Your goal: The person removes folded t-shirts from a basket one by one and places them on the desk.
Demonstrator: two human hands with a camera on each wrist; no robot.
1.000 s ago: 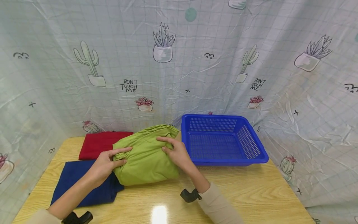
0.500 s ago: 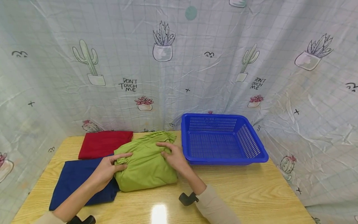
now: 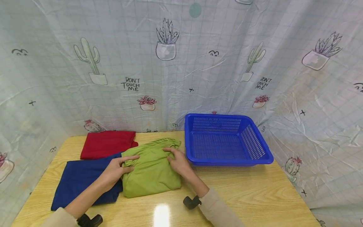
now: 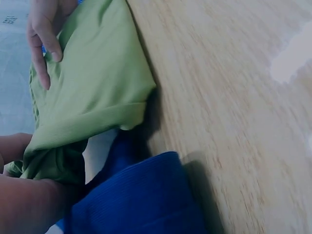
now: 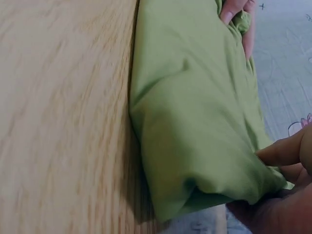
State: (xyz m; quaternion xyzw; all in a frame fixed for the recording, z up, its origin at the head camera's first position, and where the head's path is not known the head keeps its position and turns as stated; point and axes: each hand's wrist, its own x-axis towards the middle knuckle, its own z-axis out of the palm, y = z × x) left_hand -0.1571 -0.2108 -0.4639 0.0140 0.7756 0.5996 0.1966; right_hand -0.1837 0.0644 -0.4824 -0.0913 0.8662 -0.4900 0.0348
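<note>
A folded green cloth (image 3: 151,178) with a gathered, wrinkled back edge lies on the wooden table in the head view. My left hand (image 3: 113,171) pinches its left side, a bunched bit of fabric between thumb and finger in the left wrist view. At the opposite side my right hand (image 3: 179,162) grips the right edge; the right wrist view has its fingers (image 5: 285,151) on the fabric there, some hidden. A folded blue cloth (image 3: 80,176) lies partly under my left forearm, touching or very near the green one. Behind it is a folded red cloth (image 3: 107,144).
A blue plastic basket (image 3: 227,163) with slotted walls stands at the back right, close beside my right hand. The wooden table (image 3: 249,192) ends at a patterned curtain (image 3: 193,72) behind and at the sides. Black wrist cameras (image 3: 192,202) sit on both wrists.
Both hands have lowered the green cloth onto the table, its back edge dropping and uncovering more of the red cloth. The left hand and the cloth's left side have shifted slightly right.
</note>
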